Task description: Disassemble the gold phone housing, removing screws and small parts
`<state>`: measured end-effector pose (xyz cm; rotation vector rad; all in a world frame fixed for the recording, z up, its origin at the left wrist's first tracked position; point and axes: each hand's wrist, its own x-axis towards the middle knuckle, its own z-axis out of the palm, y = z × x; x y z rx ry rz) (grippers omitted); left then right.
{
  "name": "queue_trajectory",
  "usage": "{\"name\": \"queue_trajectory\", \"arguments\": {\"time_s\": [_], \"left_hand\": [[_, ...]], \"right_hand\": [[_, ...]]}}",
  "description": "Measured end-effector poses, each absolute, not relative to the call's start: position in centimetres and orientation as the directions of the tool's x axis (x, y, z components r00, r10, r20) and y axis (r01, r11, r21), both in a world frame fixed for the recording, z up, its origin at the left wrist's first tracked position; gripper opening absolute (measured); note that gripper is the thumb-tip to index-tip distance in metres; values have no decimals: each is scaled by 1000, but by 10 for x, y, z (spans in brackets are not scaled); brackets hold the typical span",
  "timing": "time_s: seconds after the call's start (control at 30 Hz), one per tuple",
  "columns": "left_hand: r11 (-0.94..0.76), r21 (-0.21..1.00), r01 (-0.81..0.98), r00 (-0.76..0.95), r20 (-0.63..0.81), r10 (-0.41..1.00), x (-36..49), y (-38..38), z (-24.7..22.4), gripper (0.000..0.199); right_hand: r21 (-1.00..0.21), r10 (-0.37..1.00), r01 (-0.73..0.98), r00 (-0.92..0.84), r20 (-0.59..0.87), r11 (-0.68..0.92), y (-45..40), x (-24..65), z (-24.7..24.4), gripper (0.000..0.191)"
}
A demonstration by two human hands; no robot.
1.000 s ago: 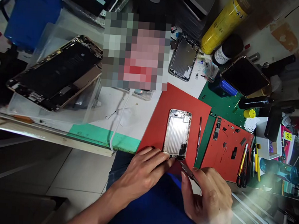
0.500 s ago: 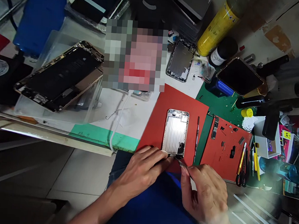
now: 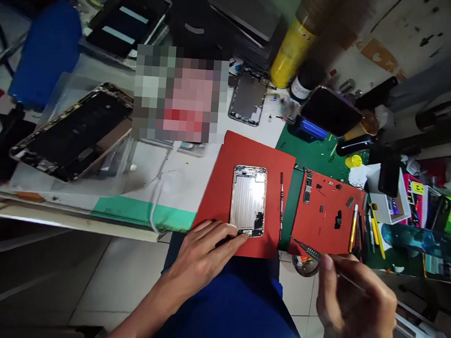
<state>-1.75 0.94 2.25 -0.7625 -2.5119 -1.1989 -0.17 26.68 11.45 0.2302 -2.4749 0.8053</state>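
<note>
An opened phone housing (image 3: 246, 199) with a bare metal inside lies on a red mat (image 3: 213, 199). My left hand (image 3: 208, 247) rests at its lower left corner, thumb and fingers pressed on the bottom edge, where a small dark part shows. To the right, my right hand (image 3: 355, 296) grips metal tweezers (image 3: 308, 250) between thumb and fingers. Their tip points left, off the phone, near the table's front edge. A slim metal tool (image 3: 281, 206) lies on the mat beside the housing.
Right of the housing, a second red mat (image 3: 309, 231) bears small parts, a yellow-handled tool (image 3: 354, 227) and scissors. A large opened phone (image 3: 76, 127) lies at left, another housing (image 3: 248, 97) at the back. A white cable (image 3: 155, 205) hangs over the front edge.
My right hand has moved right with the tweezers, away from the housing's bottom edge. My left hand stays on the housing. The whole view has shifted, so the bench appears further left.
</note>
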Motion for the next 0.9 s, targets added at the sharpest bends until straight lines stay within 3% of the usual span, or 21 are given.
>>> {"name": "queue_trajectory", "arguments": {"time_s": [0.1, 0.2, 0.3, 0.53, 0.83, 0.9], "left_hand": [[510, 651, 563, -827, 446, 343, -19, 9, 23, 27], [518, 644, 563, -827, 441, 349, -23, 12, 25, 25], [524, 630, 573, -819, 452, 353, -25, 14, 27, 21], [548, 591, 591, -806, 438, 397, -18, 13, 35, 22], [565, 379, 733, -675, 511, 533, -14, 2, 38, 26], [577, 401, 711, -699, 485, 525, -20, -4, 38, 30]], "right_hand": [[-515, 234, -230, -691, 684, 826, 289, 4, 108, 38], [-732, 472, -80, -716, 514, 677, 300, 6, 102, 29], [-854, 567, -4, -746, 349, 520, 301, 6, 100, 22], [-915, 596, 56, -774, 214, 400, 285, 16, 98, 23], [-939, 406, -40, -895, 186, 341, 255, 38, 86, 15], [-940, 390, -51, -901, 189, 336, 254, 39, 85, 15]]}}
